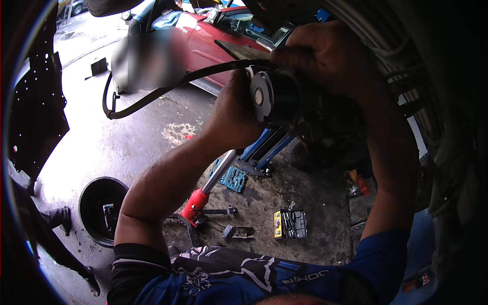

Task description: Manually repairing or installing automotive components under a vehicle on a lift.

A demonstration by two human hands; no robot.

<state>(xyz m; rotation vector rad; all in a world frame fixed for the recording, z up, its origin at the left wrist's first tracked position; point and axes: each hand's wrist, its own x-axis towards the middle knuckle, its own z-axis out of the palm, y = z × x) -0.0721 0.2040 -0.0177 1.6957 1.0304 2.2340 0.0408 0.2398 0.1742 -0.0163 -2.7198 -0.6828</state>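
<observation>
Both my arms are raised under a vehicle's underside. My left hand (235,114) is wrapped round the side of a dark cylindrical part (260,95), which has a grey round end face with a lighter disc at its centre. Above and right of it, the fingers of my right hand (325,56) are pinched together at the end of a black hose (203,73). This hose arcs left across the view and bends back in a loop. Behind the part, shadow hides what it joins.
A red and silver pole jack (195,206) stands below my left forearm. Around it are a blue tool case (234,179), a tool box with yellow trim (291,223) and a black tub (90,203). Beyond are a red car (203,48) and people. Metal pipes (378,40) run at upper right.
</observation>
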